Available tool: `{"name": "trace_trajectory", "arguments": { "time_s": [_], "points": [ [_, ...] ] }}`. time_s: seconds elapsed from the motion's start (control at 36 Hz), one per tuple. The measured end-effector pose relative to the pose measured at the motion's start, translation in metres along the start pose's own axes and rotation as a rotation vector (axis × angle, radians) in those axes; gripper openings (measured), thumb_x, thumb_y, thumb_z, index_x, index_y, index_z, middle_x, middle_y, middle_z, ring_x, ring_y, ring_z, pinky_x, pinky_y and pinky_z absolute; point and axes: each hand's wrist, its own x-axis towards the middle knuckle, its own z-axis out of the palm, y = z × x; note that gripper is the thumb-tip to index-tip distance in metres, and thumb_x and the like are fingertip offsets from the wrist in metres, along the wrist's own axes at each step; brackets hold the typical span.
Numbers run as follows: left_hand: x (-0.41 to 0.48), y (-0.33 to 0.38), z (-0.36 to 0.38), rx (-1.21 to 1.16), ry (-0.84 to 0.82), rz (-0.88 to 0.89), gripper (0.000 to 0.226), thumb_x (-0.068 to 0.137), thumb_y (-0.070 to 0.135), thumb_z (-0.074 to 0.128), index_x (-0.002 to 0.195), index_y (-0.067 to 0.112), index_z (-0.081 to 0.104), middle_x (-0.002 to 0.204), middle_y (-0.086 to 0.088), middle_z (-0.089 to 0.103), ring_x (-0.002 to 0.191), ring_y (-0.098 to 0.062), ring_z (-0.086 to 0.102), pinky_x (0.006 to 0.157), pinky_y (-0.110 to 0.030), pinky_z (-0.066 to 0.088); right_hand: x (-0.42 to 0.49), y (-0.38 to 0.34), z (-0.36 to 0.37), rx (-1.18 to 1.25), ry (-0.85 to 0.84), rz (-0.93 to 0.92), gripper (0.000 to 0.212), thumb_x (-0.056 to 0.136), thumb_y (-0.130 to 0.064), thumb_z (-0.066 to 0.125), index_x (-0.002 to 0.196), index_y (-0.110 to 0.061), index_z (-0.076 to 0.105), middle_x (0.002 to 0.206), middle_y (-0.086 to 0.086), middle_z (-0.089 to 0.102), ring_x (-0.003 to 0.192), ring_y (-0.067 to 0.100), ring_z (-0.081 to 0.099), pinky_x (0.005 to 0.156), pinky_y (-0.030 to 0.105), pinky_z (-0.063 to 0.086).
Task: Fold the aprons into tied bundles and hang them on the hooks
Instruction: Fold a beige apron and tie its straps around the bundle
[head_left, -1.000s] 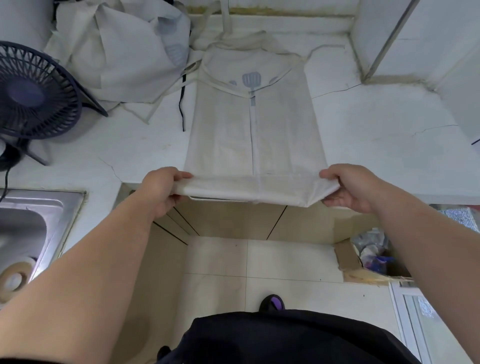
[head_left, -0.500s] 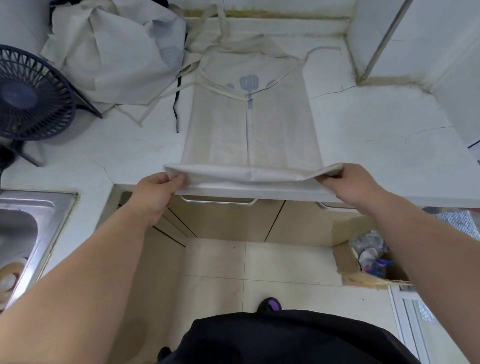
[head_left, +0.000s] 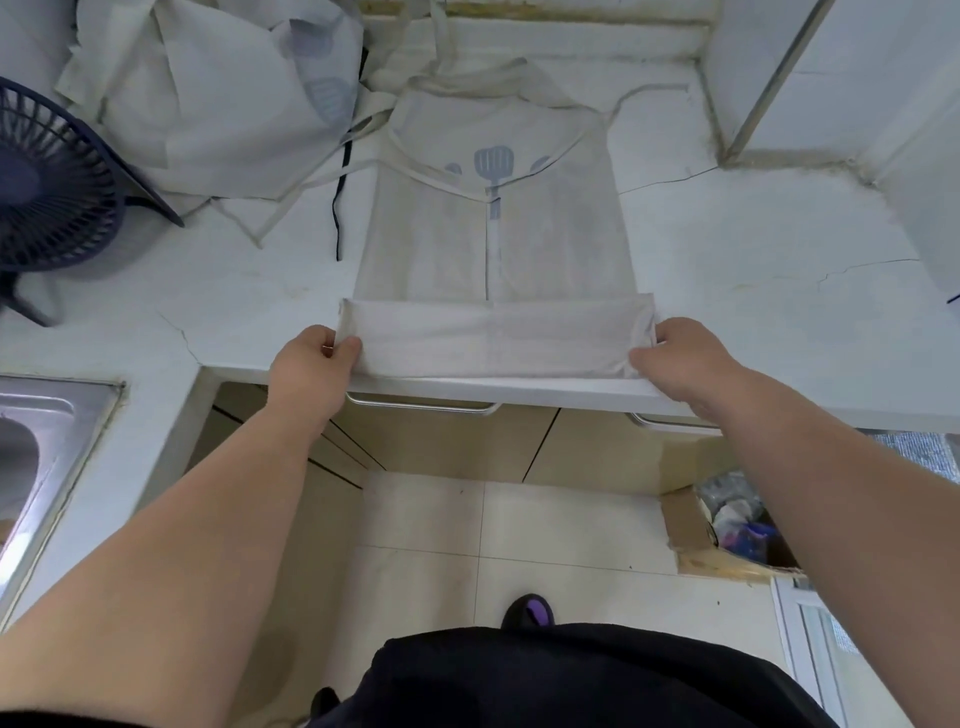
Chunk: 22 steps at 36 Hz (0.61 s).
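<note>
A cream apron (head_left: 493, 244) with a blue spatula print lies flat on the white counter (head_left: 753, 291), folded lengthwise into a narrow strip, its straps trailing toward the back wall. Its bottom end is turned up into a folded band (head_left: 493, 338) at the counter's front edge. My left hand (head_left: 311, 364) pinches the band's left end. At the band's right end my right hand (head_left: 675, 358) grips the fabric. More cream aprons (head_left: 218, 93) sit in a crumpled heap at the back left.
A dark blue table fan (head_left: 47, 182) stands at the left on the counter. A steel sink (head_left: 41, 447) is set in at the lower left. Below are cabinet doors with metal handles (head_left: 421, 408), tiled floor and a cardboard box of rubbish (head_left: 737, 530).
Both hands lifted the apron's hanging bottom end from below the counter edge and turned it up onto the counter, making a folded band on top of the apron.
</note>
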Motion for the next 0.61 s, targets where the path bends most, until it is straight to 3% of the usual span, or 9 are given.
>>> {"name": "trace_trajectory", "arguments": {
  "time_s": [0.08, 0.17, 0.19, 0.28, 0.36, 0.42, 0.5, 0.56, 0.61],
  "points": [
    [0.002, 0.001, 0.003, 0.083, 0.034, 0.002, 0.021, 0.095, 0.033, 0.052, 0.098, 0.012, 0.053, 0.093, -0.001, 0.056, 0.086, -0.026, 0.051, 0.070, -0.032, 0.038, 0.004, -0.003, 0.001, 0.070, 0.018, 0.100, 0.027, 0.081, -0.001, 0.048, 0.060, -0.010, 0.033, 0.060, 0.004, 0.034, 0.053, 0.020, 0.032, 0.049, 0.026, 0.022],
    [0.005, 0.002, 0.004, 0.152, 0.035, 0.009, 0.021, 0.094, 0.036, 0.053, 0.098, 0.016, 0.053, 0.095, -0.002, 0.058, 0.088, -0.026, 0.052, 0.071, -0.033, 0.040, 0.005, -0.001, 0.004, 0.066, 0.027, 0.102, 0.022, 0.080, -0.007, 0.054, 0.066, -0.009, 0.038, 0.062, 0.004, 0.038, 0.059, 0.024, 0.039, 0.051, 0.027, 0.025],
    [0.006, 0.002, 0.005, 0.168, 0.036, 0.010, 0.020, 0.093, 0.036, 0.053, 0.098, 0.016, 0.053, 0.095, -0.003, 0.059, 0.088, -0.027, 0.052, 0.070, -0.033, 0.040, 0.004, -0.002, 0.006, 0.048, 0.031, 0.091, 0.015, 0.081, -0.010, 0.059, 0.079, -0.007, 0.044, 0.071, 0.005, 0.044, 0.069, 0.026, 0.044, 0.055, 0.028, 0.030],
    [0.002, 0.008, 0.009, 0.250, 0.074, 0.024, 0.024, 0.092, 0.031, 0.053, 0.106, 0.012, 0.054, 0.104, -0.010, 0.059, 0.094, -0.030, 0.051, 0.069, -0.035, 0.040, 0.001, 0.000, 0.009, -0.001, 0.070, 0.054, 0.053, 0.083, -0.016, 0.065, 0.127, -0.007, 0.036, 0.109, 0.009, 0.047, 0.101, 0.031, 0.050, 0.073, 0.030, 0.036],
    [-0.003, 0.013, 0.014, 0.400, 0.165, 0.120, 0.047, 0.089, 0.020, 0.058, 0.132, 0.008, 0.043, 0.133, -0.017, 0.043, 0.118, -0.036, 0.039, 0.086, -0.044, 0.039, -0.007, -0.004, 0.014, -0.216, 0.204, -0.064, 0.062, 0.084, -0.009, 0.058, 0.140, -0.015, 0.031, 0.132, 0.015, 0.040, 0.116, 0.036, 0.045, 0.086, 0.038, 0.039],
    [-0.005, 0.019, 0.022, 0.475, 0.161, 0.393, 0.057, 0.084, 0.009, 0.060, 0.139, 0.007, 0.042, 0.143, -0.020, 0.038, 0.125, -0.040, 0.039, 0.095, -0.048, 0.038, -0.011, -0.010, 0.020, -0.483, 0.257, -0.146, 0.067, 0.083, -0.006, 0.053, 0.144, -0.021, 0.030, 0.145, 0.013, 0.031, 0.127, 0.035, 0.035, 0.100, 0.041, 0.032],
    [-0.010, 0.034, 0.041, 0.573, -0.036, 0.846, 0.046, 0.088, 0.019, 0.054, 0.133, 0.011, 0.054, 0.142, -0.018, 0.047, 0.129, -0.038, 0.046, 0.101, -0.048, 0.032, -0.014, -0.026, 0.037, -0.671, 0.139, -0.355, 0.065, 0.087, -0.011, 0.048, 0.147, -0.023, 0.025, 0.156, 0.005, 0.017, 0.139, 0.030, 0.018, 0.114, 0.043, 0.009],
    [-0.019, 0.047, 0.056, 0.650, -0.327, 0.815, 0.048, 0.102, 0.034, 0.033, 0.148, 0.024, 0.031, 0.159, -0.004, 0.018, 0.147, -0.026, 0.016, 0.115, -0.047, 0.011, -0.015, -0.038, 0.051, -0.684, -0.003, -0.439, 0.059, 0.094, -0.022, 0.039, 0.150, -0.024, 0.018, 0.159, 0.001, 0.008, 0.143, 0.026, 0.011, 0.116, 0.042, -0.002],
    [-0.021, 0.052, 0.067, 0.742, -0.488, 0.718, 0.053, 0.103, 0.041, 0.019, 0.153, 0.030, 0.007, 0.162, 0.005, -0.006, 0.148, -0.018, -0.007, 0.119, -0.047, -0.002, -0.013, -0.045, 0.063, -0.689, -0.087, -0.455, 0.057, 0.098, -0.033, 0.029, 0.151, -0.025, 0.011, 0.160, 0.000, 0.002, 0.144, 0.025, 0.007, 0.116, 0.043, -0.004]
  ]
}}
